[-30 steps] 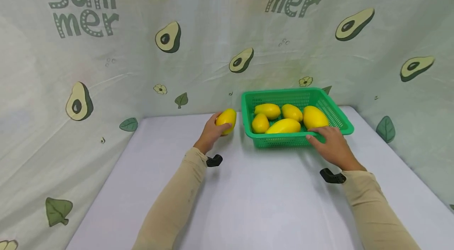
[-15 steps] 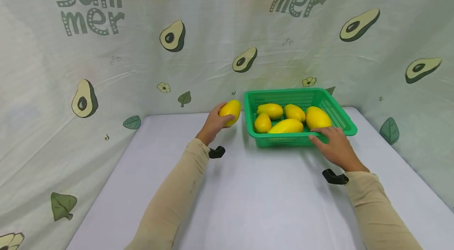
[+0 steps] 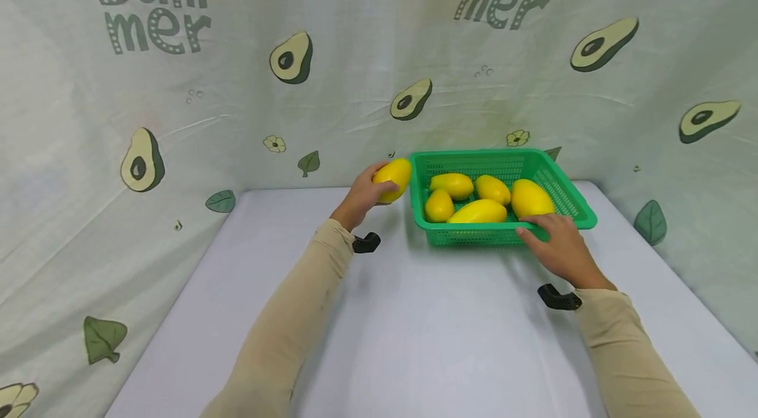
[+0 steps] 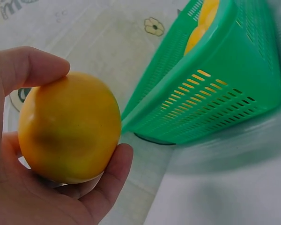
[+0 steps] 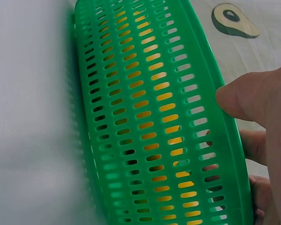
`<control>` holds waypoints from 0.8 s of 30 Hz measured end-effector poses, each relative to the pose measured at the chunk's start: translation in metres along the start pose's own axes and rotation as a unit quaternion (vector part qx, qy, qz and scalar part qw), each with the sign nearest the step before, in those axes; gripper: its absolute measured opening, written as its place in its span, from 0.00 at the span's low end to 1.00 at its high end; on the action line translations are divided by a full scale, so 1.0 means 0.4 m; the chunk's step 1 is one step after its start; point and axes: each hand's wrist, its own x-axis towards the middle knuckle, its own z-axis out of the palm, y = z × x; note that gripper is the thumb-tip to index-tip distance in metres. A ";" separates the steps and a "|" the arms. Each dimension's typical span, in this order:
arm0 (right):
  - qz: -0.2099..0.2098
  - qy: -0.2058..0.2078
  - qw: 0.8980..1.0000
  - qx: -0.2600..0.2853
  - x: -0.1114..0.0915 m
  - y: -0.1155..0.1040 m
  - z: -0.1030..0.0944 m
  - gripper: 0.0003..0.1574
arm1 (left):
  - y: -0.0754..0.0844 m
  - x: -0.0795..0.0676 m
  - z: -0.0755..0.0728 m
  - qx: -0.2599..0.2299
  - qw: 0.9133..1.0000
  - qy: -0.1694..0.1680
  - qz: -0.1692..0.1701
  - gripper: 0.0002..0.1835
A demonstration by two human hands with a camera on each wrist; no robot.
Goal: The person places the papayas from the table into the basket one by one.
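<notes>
My left hand [image 3: 362, 197] holds a yellow mango [image 3: 397, 178] above the table, just left of the green plastic basket [image 3: 462, 237]. In the left wrist view, thumb and fingers curl round the mango [image 4: 70, 126], with the basket's slotted wall [image 4: 215, 93] beyond it. The right hand [image 3: 559, 248] grips the basket's front rim near its right corner. Up close in the right wrist view, the thumb [image 5: 243, 96] lies on the outside of the rim and the fingers go over to the inner side. Several mangoes [image 3: 480, 211] lie inside the basket.
The basket stands at the back right of a white-covered table [image 3: 438, 326]. Behind it hangs a pale cloth [image 3: 349, 23] printed with avocados, leaves and lettering. A black wrist mount [image 3: 367, 243] sits on the left wrist, another mount [image 3: 559, 297] on the right.
My left hand has raised the mango from the table and carried it rightward, closer to the basket's left end. The right hand keeps its place on the rim. The head view has shifted slightly.
</notes>
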 end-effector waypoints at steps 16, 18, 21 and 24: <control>-0.009 -0.006 1.000 -0.012 0.004 0.004 -0.005 0.31 | 0.055 0.024 0.020 0.003 0.999 -0.028 0.025 0.39; -0.009 -0.006 1.000 -0.013 0.004 0.006 -0.003 0.31 | 0.066 0.028 0.023 0.003 0.999 -0.028 0.025 0.39; -0.005 -0.007 1.000 -0.012 0.003 0.007 -0.001 0.31 | 0.082 0.036 0.028 0.007 0.999 -0.030 0.023 0.40; -0.005 -0.006 1.000 -0.012 0.002 0.008 -0.001 0.31 | 0.102 0.043 0.036 0.025 0.999 -0.039 0.026 0.41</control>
